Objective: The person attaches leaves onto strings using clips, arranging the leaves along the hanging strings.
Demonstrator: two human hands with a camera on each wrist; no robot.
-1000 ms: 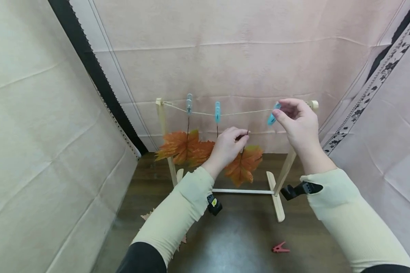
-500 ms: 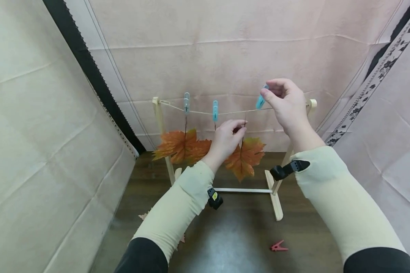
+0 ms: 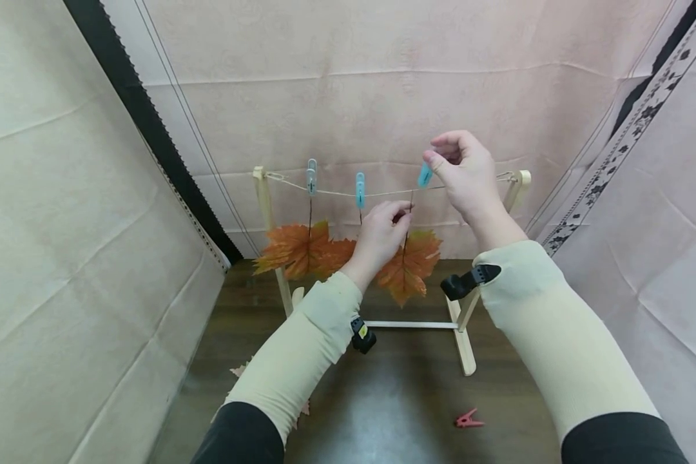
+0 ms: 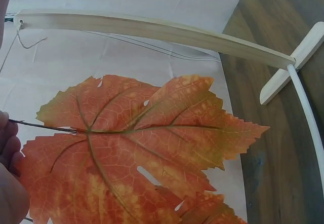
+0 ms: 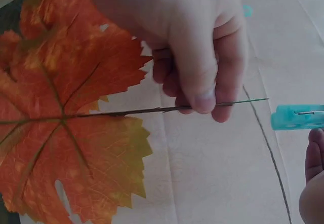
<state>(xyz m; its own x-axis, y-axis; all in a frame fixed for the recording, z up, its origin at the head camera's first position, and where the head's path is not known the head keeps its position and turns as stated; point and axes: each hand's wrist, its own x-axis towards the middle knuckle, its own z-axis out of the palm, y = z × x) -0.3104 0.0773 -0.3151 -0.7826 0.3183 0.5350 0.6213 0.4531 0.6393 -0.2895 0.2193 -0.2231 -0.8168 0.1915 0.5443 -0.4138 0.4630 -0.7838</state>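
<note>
Head view from above, facing forward and down at a rack [image 3: 413, 325], left wrist view sideways, close to an orange leaf [image 4: 152, 125], right wrist view likewise close, leaf and left hand [image 5: 195, 46] in both wrist views

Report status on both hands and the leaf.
Left hand pinches stem of orange leaf. Right hand holds blue clip near string. Leaf unclipped. Nothing visibly in the way.
</note>
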